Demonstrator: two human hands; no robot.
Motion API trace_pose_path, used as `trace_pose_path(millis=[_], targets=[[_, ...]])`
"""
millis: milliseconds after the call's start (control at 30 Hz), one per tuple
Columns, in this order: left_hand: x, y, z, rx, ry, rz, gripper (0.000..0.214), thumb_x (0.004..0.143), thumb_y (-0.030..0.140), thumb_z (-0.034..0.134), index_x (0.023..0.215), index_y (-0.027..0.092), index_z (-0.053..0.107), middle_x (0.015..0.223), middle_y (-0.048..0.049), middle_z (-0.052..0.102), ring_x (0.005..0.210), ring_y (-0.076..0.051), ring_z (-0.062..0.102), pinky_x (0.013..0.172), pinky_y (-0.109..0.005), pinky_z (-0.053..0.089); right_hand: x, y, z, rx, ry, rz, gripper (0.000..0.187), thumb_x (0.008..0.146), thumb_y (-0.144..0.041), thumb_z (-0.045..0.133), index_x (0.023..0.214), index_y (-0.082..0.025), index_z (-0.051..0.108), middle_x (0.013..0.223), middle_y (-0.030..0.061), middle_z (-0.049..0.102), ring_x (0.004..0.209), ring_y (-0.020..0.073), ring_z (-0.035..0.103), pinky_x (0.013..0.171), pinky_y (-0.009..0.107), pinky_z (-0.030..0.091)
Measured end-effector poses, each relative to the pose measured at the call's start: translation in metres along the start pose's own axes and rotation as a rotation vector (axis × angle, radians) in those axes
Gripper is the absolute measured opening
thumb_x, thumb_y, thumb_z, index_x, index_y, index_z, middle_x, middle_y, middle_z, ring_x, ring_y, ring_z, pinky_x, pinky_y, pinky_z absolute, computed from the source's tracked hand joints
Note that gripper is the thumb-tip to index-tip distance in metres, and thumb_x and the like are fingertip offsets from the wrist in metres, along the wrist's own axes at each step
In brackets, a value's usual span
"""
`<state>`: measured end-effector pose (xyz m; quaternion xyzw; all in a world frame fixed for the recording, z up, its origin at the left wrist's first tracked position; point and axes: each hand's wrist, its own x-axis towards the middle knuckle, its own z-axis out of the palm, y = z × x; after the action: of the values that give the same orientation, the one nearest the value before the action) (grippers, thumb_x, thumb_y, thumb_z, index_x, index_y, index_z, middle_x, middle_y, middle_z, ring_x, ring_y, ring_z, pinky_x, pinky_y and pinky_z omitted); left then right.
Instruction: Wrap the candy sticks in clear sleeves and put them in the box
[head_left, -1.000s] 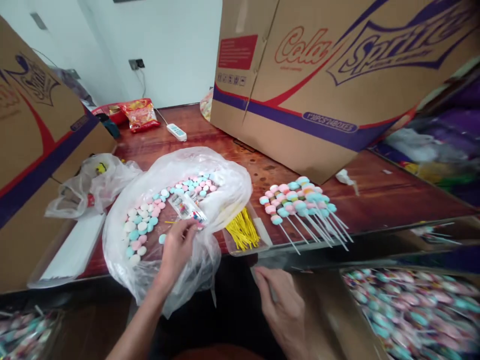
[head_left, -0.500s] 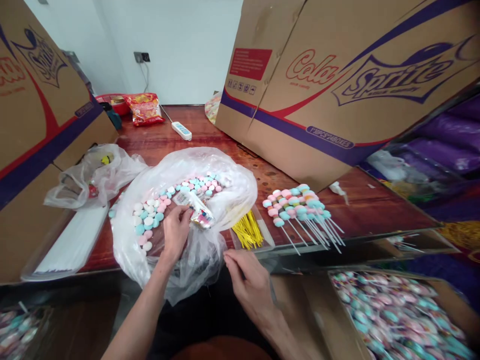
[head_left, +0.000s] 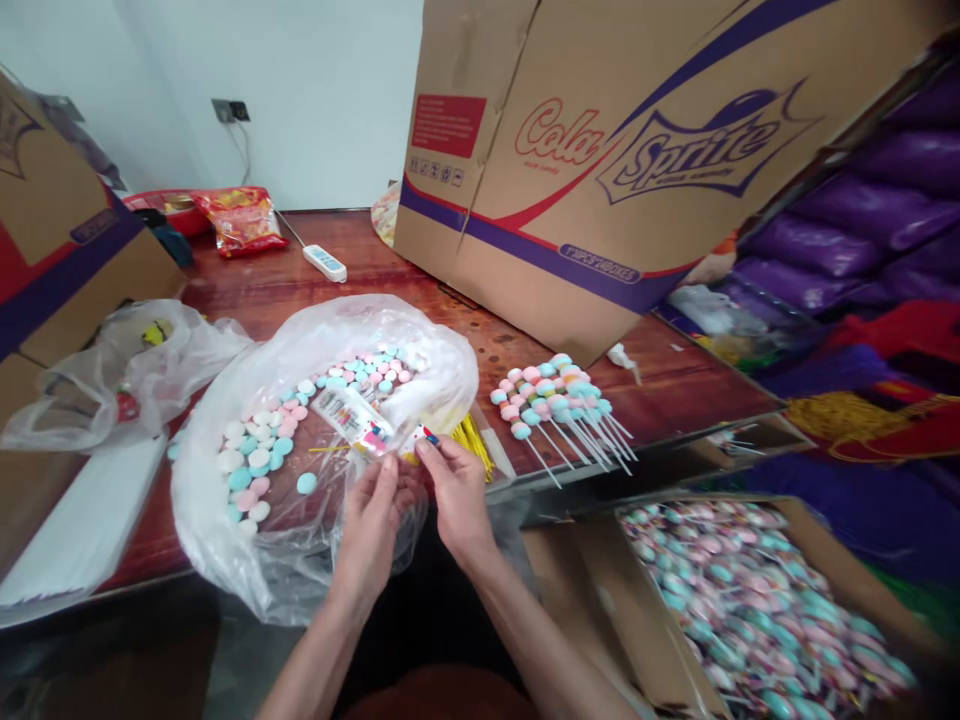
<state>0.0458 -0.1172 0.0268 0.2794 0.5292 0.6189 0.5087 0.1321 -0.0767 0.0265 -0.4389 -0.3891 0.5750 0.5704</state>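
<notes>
Between my two hands is a small clear plastic bag (head_left: pixel 418 440) with a colourful print. My right hand (head_left: pixel 459 497) pinches it between thumb and fingers. My left hand (head_left: pixel 375 515) is closed at its near left side, thumb on top; the curled fingers are partly hidden. Just beyond lies a pile of similar printed bags (head_left: pixel 351 412) on a large translucent plastic sack (head_left: pixel 210 500). Pink, blue and white marshmallows (head_left: pixel 259 458) lie in the sack, with one blue marshmallow (head_left: pixel 306 483) apart. A yellow twist tie (head_left: pixel 324 449) pokes out beside the pile.
Marshmallow skewers (head_left: pixel 559 395) lie at right, near yellow twist ties (head_left: pixel 471 445). White sticks (head_left: pixel 90 520) lie at left. A big carton (head_left: pixel 525 230) stands behind. Below right, an open box (head_left: pixel 637 620) holds wrapped marshmallow sticks. A thermometer (head_left: pixel 325 263) lies at the back.
My left hand has drawn back from the bag pile, and my right hand has come up to meet it at a printed bag. The whole view has shifted, so the table appears further left.
</notes>
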Motion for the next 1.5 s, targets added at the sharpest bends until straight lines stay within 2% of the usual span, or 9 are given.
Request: trace_pose_path(millis=[100,333,467,667,767,933,1133,1300,1500], targets=[[0.006,0.01,0.01,-0.275,-0.063,-0.201,0.035,0.08,0.049,0.074,0.089,0.016,0.071,0.09,-0.0054,0.073,0.079,-0.016,0.067,0.07,-0.026,0.055,0.001,-0.015,-0.012,-0.043,-0.111,0.0,0.027,0.081,-0.041,0.07,0.069,-0.019,0.062,0.066,-0.0029,0.057,0.062,0.0123,0.052,0.059,0.025,0.046],[0.014,0.01,0.031,-0.393,0.114,-0.084,0.029,0.052,0.025,0.095,0.07,0.016,0.074,0.074,0.0013,0.073,0.068,-0.009,0.065,0.066,-0.019,0.054,0.001,-0.029,-0.031,-0.146,-0.148,-0.007,0.032,0.086,-0.045,0.063,0.066,-0.021,0.054,0.062,-0.0032,0.052,0.058,0.0123,0.049,0.055,0.025,0.041],[0.009,0.006,0.044,-0.33,0.172,0.002,0.025,0.054,0.026,0.093,0.065,0.017,0.072,0.067,0.0025,0.071,0.062,-0.01,0.063,0.063,-0.021,0.054,0.001,-0.026,-0.033,-0.191,-0.086,-0.083,0.039,0.091,-0.043,0.056,0.061,-0.022,0.046,0.056,-0.0044,0.045,0.054,0.0116,0.041,0.053,0.026,0.035],[0.015,0.011,0.047,-0.433,0.072,-0.21,0.03,0.052,0.022,0.094,0.071,0.016,0.072,0.08,-0.0008,0.074,0.065,-0.01,0.064,0.061,-0.021,0.054,0.004,-0.028,-0.055,-0.293,-0.1,-0.095,0.039,0.095,-0.043,0.051,0.062,-0.022,0.045,0.056,-0.004,0.045,0.054,0.0122,0.042,0.053,0.027,0.034],[0.017,0.01,0.049,-0.368,0.087,-0.136,0.03,0.052,0.021,0.094,0.067,0.015,0.07,0.071,0.0019,0.069,0.058,-0.007,0.057,0.057,-0.018,0.05,0.005,-0.027,-0.067,-0.341,-0.078,-0.124,0.037,0.095,-0.04,0.053,0.063,-0.021,0.046,0.06,-0.0036,0.046,0.058,0.0123,0.042,0.056,0.026,0.034],[0.015,0.003,0.057,-0.274,0.09,-0.027,0.029,0.061,0.036,0.092,0.07,0.016,0.072,0.068,0.0015,0.066,0.059,-0.008,0.057,0.059,-0.018,0.051,0.009,-0.022,-0.074,-0.293,0.005,-0.129,0.037,0.093,-0.039,0.056,0.063,-0.021,0.044,0.06,-0.0048,0.04,0.057,0.011,0.036,0.054,0.024,0.032],[0.021,0.006,0.051,-0.319,0.09,-0.14,0.035,0.049,0.027,0.097,0.069,0.015,0.071,0.073,0.0014,0.069,0.058,-0.006,0.056,0.055,-0.017,0.049,0.009,-0.028,-0.082,-0.384,-0.103,-0.124,0.041,0.095,-0.041,0.053,0.06,-0.021,0.041,0.059,-0.0046,0.04,0.056,0.0112,0.038,0.053,0.024,0.031],[0.025,0.007,0.054,-0.336,0.153,-0.025,0.036,0.052,0.031,0.096,0.07,0.014,0.07,0.068,0.0035,0.067,0.054,-0.004,0.052,0.05,-0.016,0.044,0.016,-0.031,-0.098,-0.443,0.162,-0.156,0.042,0.099,-0.046,0.045,0.065,-0.021,0.05,0.055,-0.0051,0.04,0.053,0.0121,0.038,0.052,0.025,0.031],[0.036,0.006,0.05,-0.474,0.241,-0.149,0.041,0.048,0.024,0.097,0.071,0.015,0.065,0.072,0.0046,0.07,0.058,-0.007,0.059,0.052,-0.019,0.047,0.036,-0.019,-0.142,-1.212,0.434,-0.338,0.022,0.097,-0.033,0.051,0.086,-0.019,0.063,0.084,0.0063,0.067,0.077,0.0202,0.056,0.071,0.03,0.037]])
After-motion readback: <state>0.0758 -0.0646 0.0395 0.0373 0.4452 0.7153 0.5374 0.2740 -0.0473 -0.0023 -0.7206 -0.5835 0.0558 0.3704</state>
